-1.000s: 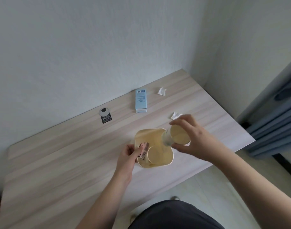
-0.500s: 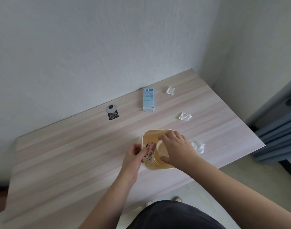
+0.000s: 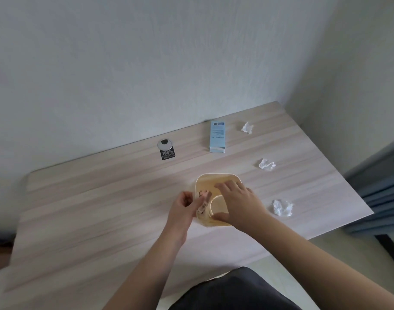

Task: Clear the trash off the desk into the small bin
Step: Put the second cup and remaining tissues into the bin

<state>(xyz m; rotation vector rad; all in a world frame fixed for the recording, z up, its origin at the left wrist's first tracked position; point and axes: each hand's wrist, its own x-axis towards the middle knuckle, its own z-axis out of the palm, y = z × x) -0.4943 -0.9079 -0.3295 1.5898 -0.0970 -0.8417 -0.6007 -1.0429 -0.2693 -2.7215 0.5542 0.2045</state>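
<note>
A small cream bin [image 3: 214, 175] stands on the wooden desk [image 3: 102, 209] near its front edge. My left hand [image 3: 182, 209] grips the bin's left rim, beside a barcode label [image 3: 202, 203] just inside that wall. My right hand [image 3: 240, 202] reaches into the bin from the right, with its fingers around a paper cup [image 3: 217, 204] lying inside. Three crumpled white tissues lie on the desk: one [image 3: 281, 208] right of the bin, one [image 3: 267, 164] behind it to the right, one [image 3: 247, 128] near the back wall.
A light blue carton [image 3: 217, 137] lies flat near the back wall. A black tag with a round grey disc [image 3: 167, 151] sits to its left. The desk's right edge drops off beside grey-blue curtains [image 3: 384, 175]. Walls close the back and right.
My right hand has lowered the paper cup from above the rim down into the bin. My left hand has stayed on the bin's left rim. The camera has shifted slightly.
</note>
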